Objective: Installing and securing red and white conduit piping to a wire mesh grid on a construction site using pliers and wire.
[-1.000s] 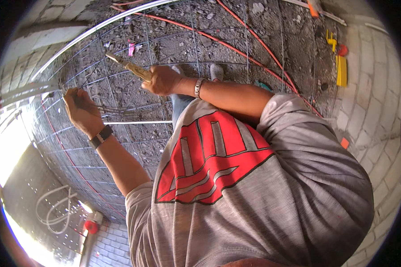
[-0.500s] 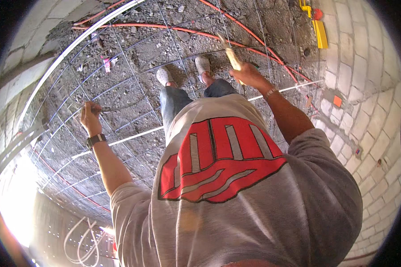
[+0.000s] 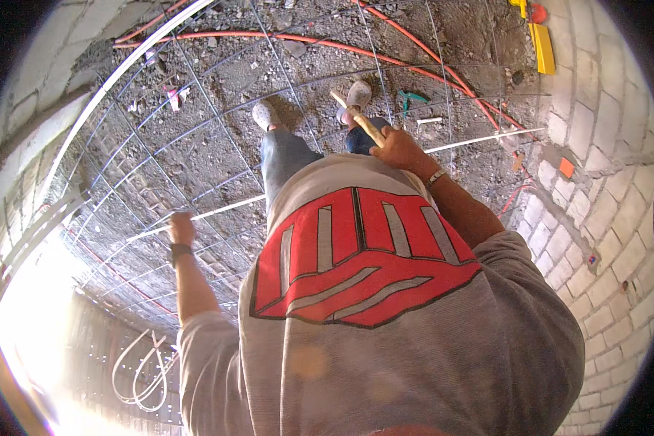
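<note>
The right hand (image 3: 398,149) is closed around a wooden handle (image 3: 356,116) that sticks out beyond its knuckles. The left hand (image 3: 182,229) seems curled on a thin white pipe (image 3: 218,211) over the wire mesh (image 3: 196,145).

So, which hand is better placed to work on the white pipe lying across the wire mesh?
Probably the left hand: it already rests on the white pipe over the wire mesh. The right hand is closed around a wooden handle, so it is occupied.
</note>
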`<state>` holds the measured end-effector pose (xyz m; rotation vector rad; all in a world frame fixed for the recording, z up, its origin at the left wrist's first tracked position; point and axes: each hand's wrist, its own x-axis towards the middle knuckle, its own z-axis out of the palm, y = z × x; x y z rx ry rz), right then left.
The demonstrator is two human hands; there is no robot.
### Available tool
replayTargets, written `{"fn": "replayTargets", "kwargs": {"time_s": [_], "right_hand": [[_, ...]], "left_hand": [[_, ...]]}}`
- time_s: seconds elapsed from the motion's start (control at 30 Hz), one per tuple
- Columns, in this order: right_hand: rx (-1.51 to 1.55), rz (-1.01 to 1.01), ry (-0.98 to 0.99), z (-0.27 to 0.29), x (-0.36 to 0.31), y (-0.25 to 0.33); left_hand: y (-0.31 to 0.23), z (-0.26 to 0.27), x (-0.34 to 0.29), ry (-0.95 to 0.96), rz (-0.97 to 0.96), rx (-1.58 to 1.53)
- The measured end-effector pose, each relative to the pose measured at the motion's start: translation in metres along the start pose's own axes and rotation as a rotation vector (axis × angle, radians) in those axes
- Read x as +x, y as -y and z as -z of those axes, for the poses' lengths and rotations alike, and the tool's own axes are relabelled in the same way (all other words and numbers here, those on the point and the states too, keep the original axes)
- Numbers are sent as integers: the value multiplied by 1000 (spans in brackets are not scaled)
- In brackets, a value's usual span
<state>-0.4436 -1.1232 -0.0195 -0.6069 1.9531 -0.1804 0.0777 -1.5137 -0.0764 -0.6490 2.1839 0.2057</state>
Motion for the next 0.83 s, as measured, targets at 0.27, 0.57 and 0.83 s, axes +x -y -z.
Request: {"fn": "replayTargets", "kwargs": {"time_s": [0.27,0.57,0.83], "right_hand": [[51,137,-13,43,-22,-98],[137,197,41,68,-59,-150],[423,-65,44,86,-66,-145]], "left_hand": [[-196,118,11,-477,80,-454],[-387,300,53,59,-123,-728],[-435,337,73,234,-483,-465]]}}
